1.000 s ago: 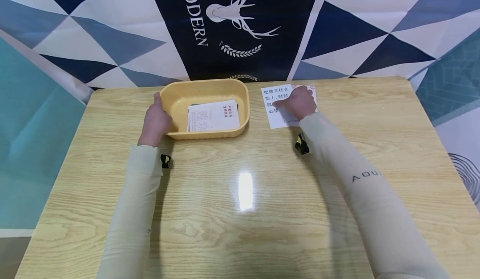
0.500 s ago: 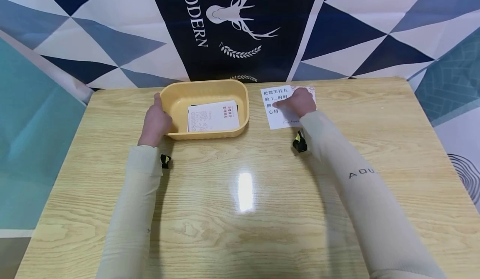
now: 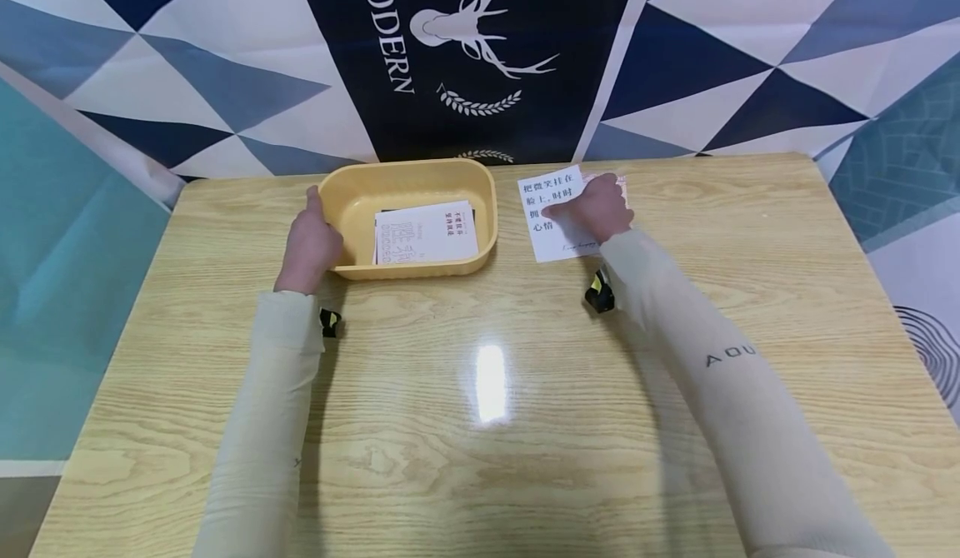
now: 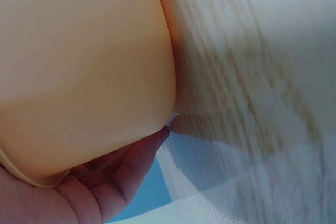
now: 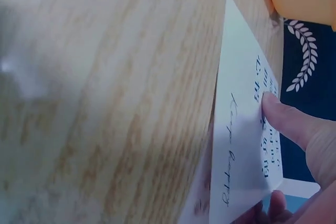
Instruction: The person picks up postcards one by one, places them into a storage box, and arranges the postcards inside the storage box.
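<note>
A yellow plastic tub [image 3: 408, 167] stands at the back of the wooden table [image 3: 487, 425], with a printed white card [image 3: 426, 231] lying flat inside. My left hand [image 3: 311, 243] grips the tub's left end; the left wrist view shows its fingers [image 4: 126, 171] curled against the tub's outer wall [image 4: 79, 66]. Right of the tub, my right hand [image 3: 597, 206] pinches a white card with dark printed characters [image 3: 546, 196]. In the right wrist view the thumb [image 5: 294, 127] presses on top of that card [image 5: 241, 145], a finger lies beneath, and the card's edge is raised off the wood.
A corner of another card with a pink pattern [image 3: 619, 181] peeks out beside my right hand. A patterned blue, white and navy cloth [image 3: 465, 50] hangs behind the table's far edge. Small black and yellow wrist devices [image 3: 600, 291] sit on both sleeves.
The right hand has drawn the white card slightly left and tilted it up off the table. The left hand and the tub have stayed put.
</note>
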`<state>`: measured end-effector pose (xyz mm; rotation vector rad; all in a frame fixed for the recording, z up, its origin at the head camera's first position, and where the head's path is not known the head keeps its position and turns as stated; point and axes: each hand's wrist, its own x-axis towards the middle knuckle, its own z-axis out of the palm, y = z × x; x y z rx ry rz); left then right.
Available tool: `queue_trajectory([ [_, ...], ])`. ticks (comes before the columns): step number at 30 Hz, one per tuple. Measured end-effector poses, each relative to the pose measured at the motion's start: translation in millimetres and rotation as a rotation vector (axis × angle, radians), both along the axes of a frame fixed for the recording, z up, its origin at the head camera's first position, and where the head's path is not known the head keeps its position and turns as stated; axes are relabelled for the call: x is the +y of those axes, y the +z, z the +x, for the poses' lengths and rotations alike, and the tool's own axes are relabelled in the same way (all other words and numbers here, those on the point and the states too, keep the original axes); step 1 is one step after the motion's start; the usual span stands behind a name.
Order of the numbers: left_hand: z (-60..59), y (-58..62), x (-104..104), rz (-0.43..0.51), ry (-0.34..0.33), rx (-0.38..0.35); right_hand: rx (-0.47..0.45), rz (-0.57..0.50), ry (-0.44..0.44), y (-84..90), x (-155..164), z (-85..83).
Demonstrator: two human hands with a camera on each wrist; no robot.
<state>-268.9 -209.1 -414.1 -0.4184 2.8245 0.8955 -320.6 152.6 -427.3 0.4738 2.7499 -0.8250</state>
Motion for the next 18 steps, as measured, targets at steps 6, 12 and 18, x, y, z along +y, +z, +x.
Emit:
queue_trajectory([
  [6, -0.7, -0.4, -0.7, -0.001, -0.006, 0.006, 0.026, -0.161, -0.004, -1.5, -0.7, 2.7],
  [12, 0.4, 1.1, -0.2, 0.009, 0.003, 0.004, 0.083, -0.218, 0.019, -4.2, -0.9, 2.6],
  [18, 0.1, 1.1, 0.4, 0.006, 0.002, -0.003, 0.125, -0.271, 0.024, -6.8, 2.6, 2.7],
])
